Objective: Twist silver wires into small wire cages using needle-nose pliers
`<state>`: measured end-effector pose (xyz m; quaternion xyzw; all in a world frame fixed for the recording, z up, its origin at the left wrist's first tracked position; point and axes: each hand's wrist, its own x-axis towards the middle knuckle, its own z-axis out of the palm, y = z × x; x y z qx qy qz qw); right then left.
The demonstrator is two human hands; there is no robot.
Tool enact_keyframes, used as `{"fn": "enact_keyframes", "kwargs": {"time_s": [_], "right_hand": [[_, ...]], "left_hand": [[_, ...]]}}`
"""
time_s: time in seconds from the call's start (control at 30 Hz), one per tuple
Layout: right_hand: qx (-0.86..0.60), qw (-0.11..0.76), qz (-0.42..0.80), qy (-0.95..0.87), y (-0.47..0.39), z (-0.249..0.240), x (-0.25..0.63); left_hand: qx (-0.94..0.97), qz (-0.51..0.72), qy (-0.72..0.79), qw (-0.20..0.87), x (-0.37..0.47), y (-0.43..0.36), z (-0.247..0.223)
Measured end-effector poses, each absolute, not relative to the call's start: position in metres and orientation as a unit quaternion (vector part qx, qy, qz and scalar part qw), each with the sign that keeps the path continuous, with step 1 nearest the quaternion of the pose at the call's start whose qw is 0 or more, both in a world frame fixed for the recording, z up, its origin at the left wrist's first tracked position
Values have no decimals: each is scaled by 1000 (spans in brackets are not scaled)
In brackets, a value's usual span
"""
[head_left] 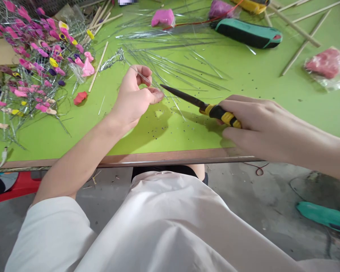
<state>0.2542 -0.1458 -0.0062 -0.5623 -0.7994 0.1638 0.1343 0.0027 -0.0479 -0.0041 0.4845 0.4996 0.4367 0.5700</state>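
Thin silvery wires (181, 70) lie spread over the middle of the green table. My left hand (138, 92) is closed in a pinch on one thin wire, at the near left end of the spread. Wrapped around a yellow-and-black handle, my right hand (257, 124) holds long-nosed pliers (194, 101). Their dark tip points left and lies just beside my left fingertips; whether the jaws are apart I cannot tell. A twisted silver tinsel piece (112, 61) rests behind my left hand. Small dark specks dot the table below the pliers.
Many pink, purple and yellow buds on wire stems (39, 64) fill the left side. A red lump (80, 98) sits near them. Behind are a pink clay block (163, 17) and a green-black tool (248, 33). Wooden sticks (306, 43) and a wrapped red lump (325, 64) are at right.
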Motion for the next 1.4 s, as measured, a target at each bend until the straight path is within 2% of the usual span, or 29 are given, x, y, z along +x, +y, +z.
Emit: {"fn": "enact_keyframes", "kwargs": {"time_s": [0.33,0.53,0.8,1.13,1.4], "right_hand": [[-558,134,178,-800,-144,-4,252],[-585,96,205,-779,-144,4,249],[-669,17,304,-677,-144,27,233],[-596,96,549,-578,-140,27,245],[-591,79,688,-413,-136,28,247]], "left_hand": [[485,440,484,581,7,-52,3],[479,431,506,574,8,-50,-1],[489,434,478,586,8,-47,0],[528,446,461,556,6,-47,-5],[546,461,433,548,5,-48,-3]]}}
